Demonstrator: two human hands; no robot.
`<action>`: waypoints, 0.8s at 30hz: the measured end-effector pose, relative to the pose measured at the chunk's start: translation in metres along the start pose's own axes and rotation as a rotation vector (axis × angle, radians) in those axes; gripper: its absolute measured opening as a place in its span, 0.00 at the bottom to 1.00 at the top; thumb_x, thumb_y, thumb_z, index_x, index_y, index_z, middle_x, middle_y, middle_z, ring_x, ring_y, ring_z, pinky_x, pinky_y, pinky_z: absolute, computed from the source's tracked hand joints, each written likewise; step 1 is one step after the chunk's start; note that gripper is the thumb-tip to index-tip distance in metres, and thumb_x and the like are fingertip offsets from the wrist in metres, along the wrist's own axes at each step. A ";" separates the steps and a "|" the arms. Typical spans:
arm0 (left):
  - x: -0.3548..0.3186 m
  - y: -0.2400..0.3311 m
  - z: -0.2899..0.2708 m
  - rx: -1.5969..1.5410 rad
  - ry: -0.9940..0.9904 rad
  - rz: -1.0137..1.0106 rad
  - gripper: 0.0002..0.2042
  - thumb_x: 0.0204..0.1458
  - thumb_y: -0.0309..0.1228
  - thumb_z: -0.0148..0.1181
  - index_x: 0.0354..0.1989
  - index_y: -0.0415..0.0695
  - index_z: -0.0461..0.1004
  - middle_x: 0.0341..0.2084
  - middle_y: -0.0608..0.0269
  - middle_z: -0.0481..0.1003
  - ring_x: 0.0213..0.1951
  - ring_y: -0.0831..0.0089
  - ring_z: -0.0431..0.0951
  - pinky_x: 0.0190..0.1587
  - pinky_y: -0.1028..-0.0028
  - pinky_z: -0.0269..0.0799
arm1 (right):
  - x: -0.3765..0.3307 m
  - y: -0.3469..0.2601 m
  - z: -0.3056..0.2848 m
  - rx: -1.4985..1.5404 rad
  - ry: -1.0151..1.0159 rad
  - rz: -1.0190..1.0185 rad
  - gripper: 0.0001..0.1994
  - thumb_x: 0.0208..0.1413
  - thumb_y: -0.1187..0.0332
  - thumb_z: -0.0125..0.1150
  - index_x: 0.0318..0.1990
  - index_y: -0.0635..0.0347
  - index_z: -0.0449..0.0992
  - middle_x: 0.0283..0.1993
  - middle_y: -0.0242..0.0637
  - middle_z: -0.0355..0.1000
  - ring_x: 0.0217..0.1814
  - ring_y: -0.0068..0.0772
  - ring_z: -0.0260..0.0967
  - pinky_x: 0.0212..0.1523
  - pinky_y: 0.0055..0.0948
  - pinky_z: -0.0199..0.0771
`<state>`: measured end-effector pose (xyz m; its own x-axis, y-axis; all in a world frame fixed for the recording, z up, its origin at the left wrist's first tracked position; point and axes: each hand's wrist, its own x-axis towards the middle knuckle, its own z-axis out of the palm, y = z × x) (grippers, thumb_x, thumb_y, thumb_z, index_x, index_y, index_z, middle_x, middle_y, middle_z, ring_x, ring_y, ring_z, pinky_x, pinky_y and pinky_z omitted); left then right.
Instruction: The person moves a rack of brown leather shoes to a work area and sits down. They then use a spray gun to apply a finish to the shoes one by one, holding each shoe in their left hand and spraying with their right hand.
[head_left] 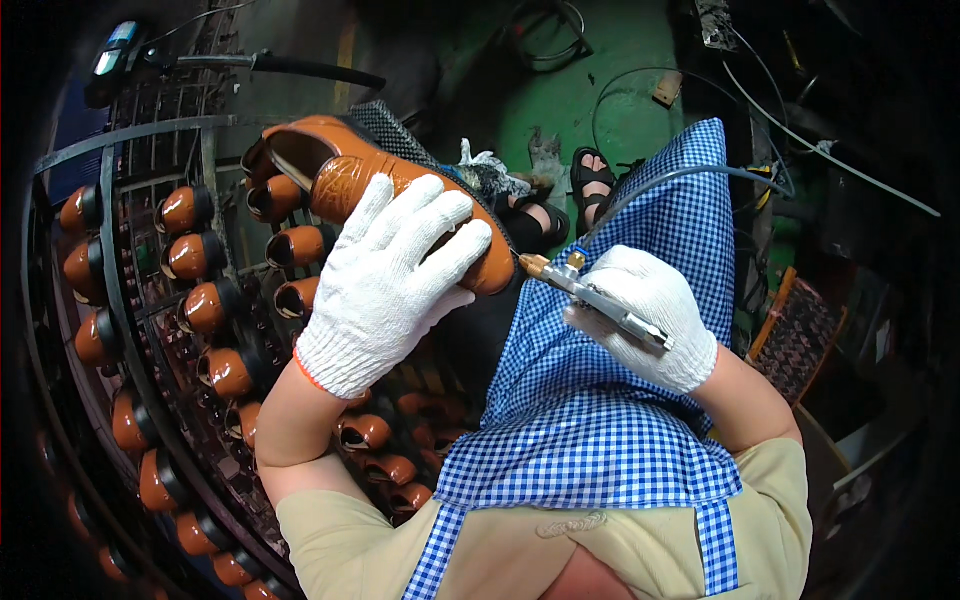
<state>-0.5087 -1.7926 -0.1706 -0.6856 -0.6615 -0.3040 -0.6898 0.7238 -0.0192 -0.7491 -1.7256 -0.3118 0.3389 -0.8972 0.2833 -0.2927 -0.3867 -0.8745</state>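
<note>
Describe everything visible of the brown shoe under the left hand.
The brown shoe looks like glossy leather, with an embossed, patterned panel across the upper and a smooth toe. A dark sole edge shows along its far side. Its opening faces the upper left of the view, the toe points lower right, and the inside looks empty where visible. The grip of the gloved left hand spans the upper, fingers spread. A tool's nozzle sits close by the toe; contact is unclear.

Hands [395, 275] look bright amid gloom, glare flecks racked shoes [206, 307], and metal bars [112, 240] curve near blackened edges.
</note>
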 end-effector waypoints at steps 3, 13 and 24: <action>0.012 0.001 0.000 -0.032 0.061 -0.029 0.36 0.34 0.31 0.79 0.59 0.50 0.74 0.58 0.59 0.73 0.65 0.54 0.70 0.70 0.46 0.60 | 0.002 0.001 -0.007 0.028 0.080 0.001 0.08 0.52 0.63 0.74 0.34 0.54 0.82 0.28 0.35 0.74 0.30 0.38 0.74 0.31 0.33 0.76; 0.061 -0.010 -0.004 0.011 0.161 -0.238 0.26 0.54 0.40 0.69 0.59 0.41 0.71 0.51 0.48 0.74 0.52 0.48 0.74 0.56 0.56 0.72 | 0.034 0.017 -0.005 -0.057 0.273 0.053 0.08 0.57 0.65 0.72 0.36 0.59 0.81 0.29 0.40 0.72 0.29 0.42 0.73 0.30 0.36 0.74; 0.105 -0.088 -0.013 0.115 -0.001 -0.623 0.28 0.65 0.57 0.47 0.46 0.38 0.73 0.45 0.39 0.78 0.48 0.44 0.80 0.52 0.53 0.75 | 0.122 0.043 0.051 0.092 0.365 0.057 0.10 0.59 0.61 0.70 0.35 0.58 0.82 0.29 0.42 0.71 0.28 0.44 0.73 0.29 0.37 0.72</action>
<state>-0.5229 -1.9284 -0.1889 -0.1636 -0.9653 -0.2035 -0.9300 0.2197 -0.2945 -0.6751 -1.8412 -0.3348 -0.0211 -0.9402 0.3401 -0.2146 -0.3280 -0.9200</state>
